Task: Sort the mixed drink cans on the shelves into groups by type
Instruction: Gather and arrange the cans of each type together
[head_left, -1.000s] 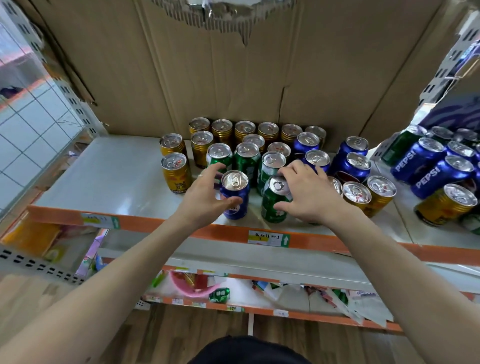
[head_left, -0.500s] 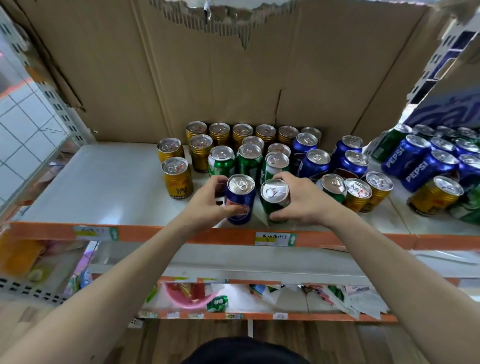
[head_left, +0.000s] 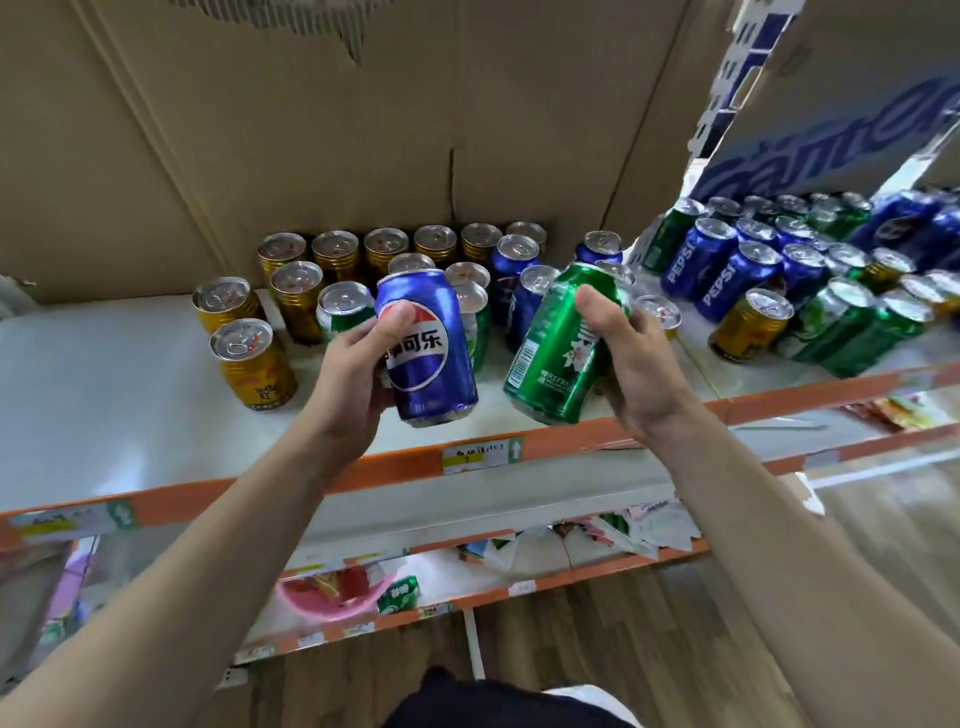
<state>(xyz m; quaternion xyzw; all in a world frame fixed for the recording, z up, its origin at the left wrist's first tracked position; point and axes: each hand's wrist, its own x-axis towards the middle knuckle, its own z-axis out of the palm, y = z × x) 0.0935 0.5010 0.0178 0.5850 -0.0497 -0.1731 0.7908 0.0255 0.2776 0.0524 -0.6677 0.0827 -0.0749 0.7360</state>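
Two cans: lifted clear of the shelf (head_left: 130, 374), one per hand, near the front edge.
Left hand (head_left: 353, 379): wrapped round the blue Pepsi can (head_left: 426, 348), thumb across the logo, can roughly upright and tipped slightly back.
Right hand (head_left: 631, 358): wrapped round the green can (head_left: 563, 348), thumb on its near side, can tilted with its top leaning far and right.
Hands: apart, cans close together but not touching.
Gold cans (head_left: 332, 254): far row and left cluster, standing.
Other green cans (head_left: 343, 312): middle of the shelf, just behind the blue Pepsi can.
Other blue cans (head_left: 514, 260): centre-right, mixed among green and gold.
Right-hand shelf (head_left: 753, 374): more blue, green and gold cans, jumbled.
Step in hand, by judgement: carrying each can to its own kind.
Doing it well: blue can over to the blue group on the right, green can to the green cluster in the middle; arms likely to cross, so better one at a time. Base set flat on bare shelf just beside matching cans, then released; tilted green can righted first. Neighbours packed tight, so a low, slow approach to avoid toppling them.
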